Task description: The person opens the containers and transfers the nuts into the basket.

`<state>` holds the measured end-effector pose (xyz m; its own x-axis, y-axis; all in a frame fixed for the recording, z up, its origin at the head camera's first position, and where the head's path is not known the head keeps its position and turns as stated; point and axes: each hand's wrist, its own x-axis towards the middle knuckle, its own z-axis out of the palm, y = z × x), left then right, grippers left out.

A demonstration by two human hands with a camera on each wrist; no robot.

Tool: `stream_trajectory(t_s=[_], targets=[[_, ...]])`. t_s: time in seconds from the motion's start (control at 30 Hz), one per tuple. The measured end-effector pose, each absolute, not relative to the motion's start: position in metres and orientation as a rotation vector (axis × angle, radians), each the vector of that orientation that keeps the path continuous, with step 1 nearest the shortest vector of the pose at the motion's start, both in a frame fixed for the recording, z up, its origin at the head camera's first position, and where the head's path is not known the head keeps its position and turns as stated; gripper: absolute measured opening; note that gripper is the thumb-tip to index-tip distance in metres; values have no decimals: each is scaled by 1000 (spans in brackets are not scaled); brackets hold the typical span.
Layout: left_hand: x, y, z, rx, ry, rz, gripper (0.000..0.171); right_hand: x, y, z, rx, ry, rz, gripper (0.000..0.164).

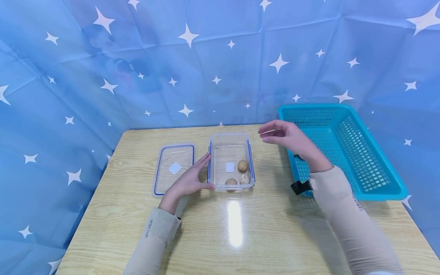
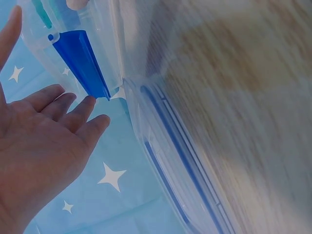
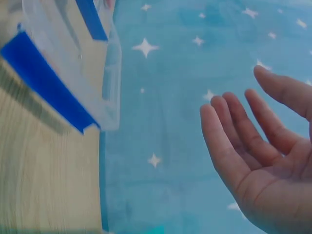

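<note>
A clear plastic food box (image 1: 223,151) with blue side clips stands without its lid near the back of the table. Inside, towards its front, lie three round walnut-like things, a brown one (image 1: 242,166), a paler one (image 1: 244,179) and another brown one (image 1: 231,181). My left hand (image 1: 188,181) is spread at the box's left side, thumb by the front corner, fingertips near the blue clip (image 2: 83,63). Between box and basket, my right hand (image 1: 287,135) hovers palm down, fingers loosely bent and holding nothing.
The clear lid (image 1: 165,168) with a blue seal lies left of the box. A teal plastic basket (image 1: 378,152) stands at the right, partly behind the right forearm. A blue star-patterned cloth (image 1: 220,57) hangs behind the wooden table (image 1: 268,229).
</note>
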<state>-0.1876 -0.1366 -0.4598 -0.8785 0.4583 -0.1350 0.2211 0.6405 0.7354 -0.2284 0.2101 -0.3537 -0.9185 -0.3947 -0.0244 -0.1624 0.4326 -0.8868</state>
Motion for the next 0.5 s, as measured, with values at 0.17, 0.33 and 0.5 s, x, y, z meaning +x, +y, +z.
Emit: stream_trajectory(t_s=[0.17, 0.33, 0.5], targets=[[-188, -137, -461, 550, 2558, 1087, 110, -225, 192, -361, -539, 2330, -1562, 36], [-189, -137, -461, 547, 2552, 1086, 110, -220, 173, -369, -579, 2263, -1583, 35], [-188, -136, -461, 537, 2552, 1095, 110, -216, 155, -383, -638, 2234, -1586, 34]])
